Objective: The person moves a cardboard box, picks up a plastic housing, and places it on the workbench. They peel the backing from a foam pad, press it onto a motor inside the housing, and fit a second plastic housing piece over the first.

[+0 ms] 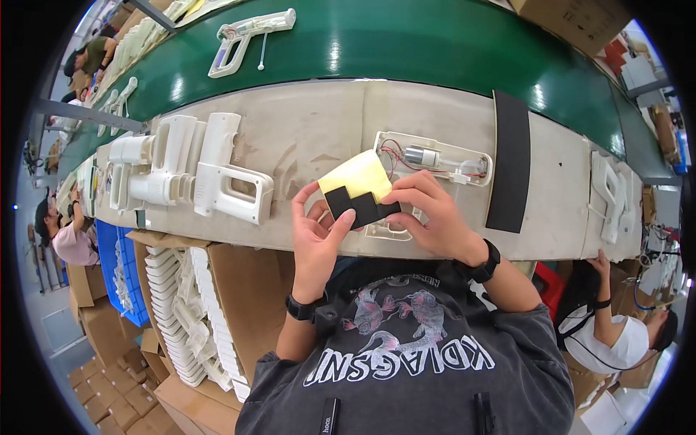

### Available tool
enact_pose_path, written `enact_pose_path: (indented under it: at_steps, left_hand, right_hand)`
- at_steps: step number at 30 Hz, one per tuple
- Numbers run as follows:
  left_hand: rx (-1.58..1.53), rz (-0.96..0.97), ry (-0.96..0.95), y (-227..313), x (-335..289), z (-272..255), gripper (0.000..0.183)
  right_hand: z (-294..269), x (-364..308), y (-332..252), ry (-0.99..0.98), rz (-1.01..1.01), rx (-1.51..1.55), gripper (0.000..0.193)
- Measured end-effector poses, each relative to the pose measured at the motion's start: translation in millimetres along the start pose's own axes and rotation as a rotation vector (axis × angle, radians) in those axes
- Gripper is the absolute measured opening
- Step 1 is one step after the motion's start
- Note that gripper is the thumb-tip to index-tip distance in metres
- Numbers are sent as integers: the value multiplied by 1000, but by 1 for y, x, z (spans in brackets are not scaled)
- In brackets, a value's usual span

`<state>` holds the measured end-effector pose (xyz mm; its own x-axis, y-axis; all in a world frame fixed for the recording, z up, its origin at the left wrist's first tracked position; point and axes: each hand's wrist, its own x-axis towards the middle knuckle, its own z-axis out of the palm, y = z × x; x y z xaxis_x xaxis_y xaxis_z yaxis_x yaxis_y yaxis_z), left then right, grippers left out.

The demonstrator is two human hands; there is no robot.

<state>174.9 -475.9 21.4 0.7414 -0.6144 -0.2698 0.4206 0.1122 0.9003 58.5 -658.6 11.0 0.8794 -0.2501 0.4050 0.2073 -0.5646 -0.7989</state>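
Note:
A yellow backing sheet (357, 176) with black foam pads (355, 209) in a stepped outline is held up in front of me. My left hand (317, 233) grips its left side, the thumb lying on the black foam. At the right edge, the fingers of my right hand (429, 215) pinch a black foam piece; whether it is apart from the sheet I cannot tell. Just beyond my right hand, an open white gun-shaped housing (484, 161) lies on the table. A silver motor (422, 155) and red wires (392, 150) show inside it, and its handle is partly hidden by my hands.
Several white housing shells (233, 190) stand to the left. A long black foam strip (510, 163) lies right of the open housing. Beyond the table runs a green conveyor belt (348, 51), carrying a white unit (250, 32). A cardboard box (250, 304) of white parts is below left; other people work nearby.

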Motion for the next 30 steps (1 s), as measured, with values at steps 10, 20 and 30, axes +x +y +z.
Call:
enact_pose_path:
  at_steps: [10,20,30]
  left_hand:
    - [116,208,84,-3,6,-14,72]
    - [167,177,131,-9,9,-24,56]
    - [696,399,258,-28,29,-21,58]
  right_hand:
    - [-27,3,14,285,277,177,28]
    - [-48,18,39,133,153,-406,25]
    - [-74,11,30,264,279,-329,31]
